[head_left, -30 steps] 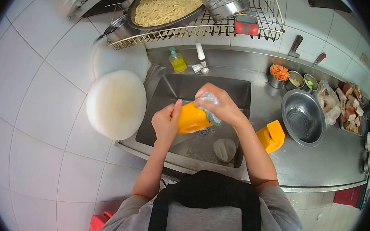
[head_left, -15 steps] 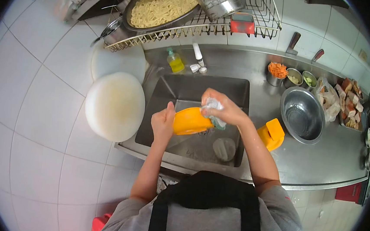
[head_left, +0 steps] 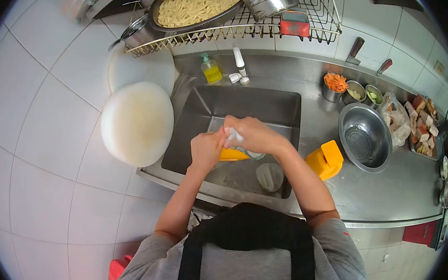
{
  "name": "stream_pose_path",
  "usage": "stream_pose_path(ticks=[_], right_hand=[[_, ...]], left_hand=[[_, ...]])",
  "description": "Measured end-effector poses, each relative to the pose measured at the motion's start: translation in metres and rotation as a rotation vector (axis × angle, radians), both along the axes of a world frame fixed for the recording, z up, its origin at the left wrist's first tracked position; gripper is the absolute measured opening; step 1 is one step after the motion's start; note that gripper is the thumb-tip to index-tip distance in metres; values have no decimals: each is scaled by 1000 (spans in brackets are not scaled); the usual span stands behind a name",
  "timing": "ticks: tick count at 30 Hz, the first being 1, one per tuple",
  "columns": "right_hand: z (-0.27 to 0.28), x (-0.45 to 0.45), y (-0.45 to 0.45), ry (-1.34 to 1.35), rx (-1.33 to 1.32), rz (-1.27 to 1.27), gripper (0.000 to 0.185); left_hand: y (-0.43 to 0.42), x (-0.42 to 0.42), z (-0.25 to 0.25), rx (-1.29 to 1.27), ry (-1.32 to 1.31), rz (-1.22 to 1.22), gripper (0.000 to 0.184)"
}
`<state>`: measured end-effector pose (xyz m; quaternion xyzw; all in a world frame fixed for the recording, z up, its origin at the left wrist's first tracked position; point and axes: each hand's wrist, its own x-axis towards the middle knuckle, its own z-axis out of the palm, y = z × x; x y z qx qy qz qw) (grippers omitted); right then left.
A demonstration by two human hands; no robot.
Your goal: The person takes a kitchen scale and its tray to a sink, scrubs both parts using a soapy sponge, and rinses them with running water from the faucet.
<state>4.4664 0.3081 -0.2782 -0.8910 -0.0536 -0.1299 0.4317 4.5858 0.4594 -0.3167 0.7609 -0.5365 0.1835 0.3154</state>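
Note:
Over the steel sink [head_left: 205, 104], my left hand [head_left: 205, 149] grips the left end of a yellow container [head_left: 233, 155]. My right hand [head_left: 251, 134] is closed on a wet, soapy cloth [head_left: 233, 137] and presses it at that same end, touching my left hand. Both hands hide much of the container. A clear, shallow piece [head_left: 269, 177] lies on the sink floor. To the right, on the counter, stands a second yellow container [head_left: 325, 159].
Soap bottle [head_left: 211, 70] and faucet [head_left: 239, 59] stand behind the sink. A steel bowl [head_left: 364, 137], small cups and a meat tray [head_left: 426, 127] are right. White round boards [head_left: 137, 123] are left; a wire rack [head_left: 318, 16] with noodles [head_left: 198, 3] hangs above.
My right hand with the cloth has moved left along the yellow container to meet my left hand. The container is now more covered and turned to a narrower view.

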Motion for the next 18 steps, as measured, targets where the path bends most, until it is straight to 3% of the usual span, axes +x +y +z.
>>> stream_pose_path(ticks=[2, 6, 8, 11, 14, 18], right_hand=[[-4, 1, 6, -45, 39, -81, 30], [-17, -8, -27, -38, 374, 68, 31], [-20, -8, -28, -25, 372, 89, 32], [-16, -9, -30, -22, 327, 70, 32], [2, -13, -29, 9, 240, 6, 33], [5, -14, -33, 79, 238, 35, 32]], left_hand=[[0, 3, -6, -51, 118, 43, 50], [16, 13, 1, -111, 371, 80, 50], [20, 17, 1, -89, 546, 94, 50], [17, 11, 6, -65, 438, 95, 48], [14, 9, 14, -99, 154, 63, 47], [10, 6, 13, -94, 93, 88, 47]])
